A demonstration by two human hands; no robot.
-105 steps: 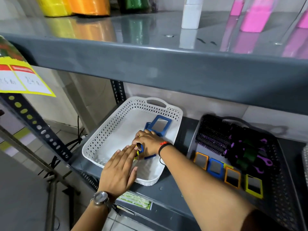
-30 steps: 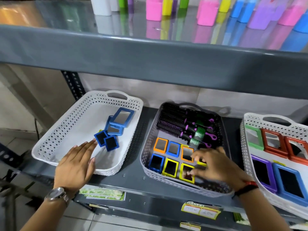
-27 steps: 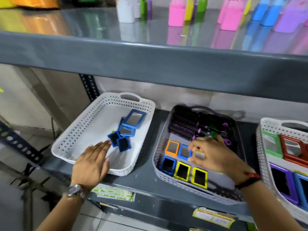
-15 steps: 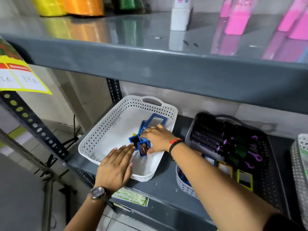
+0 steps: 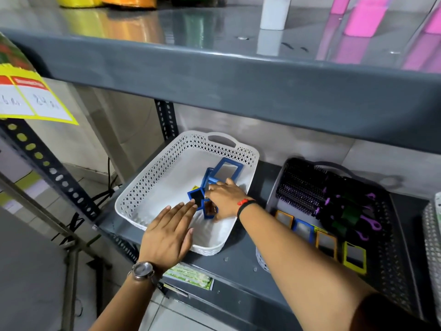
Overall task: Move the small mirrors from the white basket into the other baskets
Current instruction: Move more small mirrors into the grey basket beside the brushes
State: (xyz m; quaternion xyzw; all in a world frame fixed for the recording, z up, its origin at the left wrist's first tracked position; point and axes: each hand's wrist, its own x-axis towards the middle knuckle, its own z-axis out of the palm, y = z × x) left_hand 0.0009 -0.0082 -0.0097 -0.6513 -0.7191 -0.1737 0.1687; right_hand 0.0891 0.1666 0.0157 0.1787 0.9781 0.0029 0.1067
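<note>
The white basket (image 5: 152,187) sits at the left of the lower shelf. It holds two larger blue-framed mirrors (image 5: 228,169) near its back and small blue-framed mirrors (image 5: 196,198) in the middle. My right hand (image 5: 225,199) reaches into the basket, and its fingers close around one small blue mirror (image 5: 209,212), tilted up on edge. My left hand (image 5: 170,232) lies flat and open on the basket's near rim, fingers spread, holding nothing. To the right, the dark basket (image 5: 393,254) holds a row of small orange, blue and yellow mirrors (image 5: 327,242).
Black and purple round hairbrushes (image 5: 317,189) fill the back of the dark basket. Another white basket's edge (image 5: 433,235) shows at far right. The upper grey shelf (image 5: 238,75) overhangs the baskets, carrying pink bottles. A yellow price tag (image 5: 28,99) hangs at left.
My right hand left the dark basket, crossed back to the white basket, and closed on a small blue mirror. My left hand stayed on the rim.
</note>
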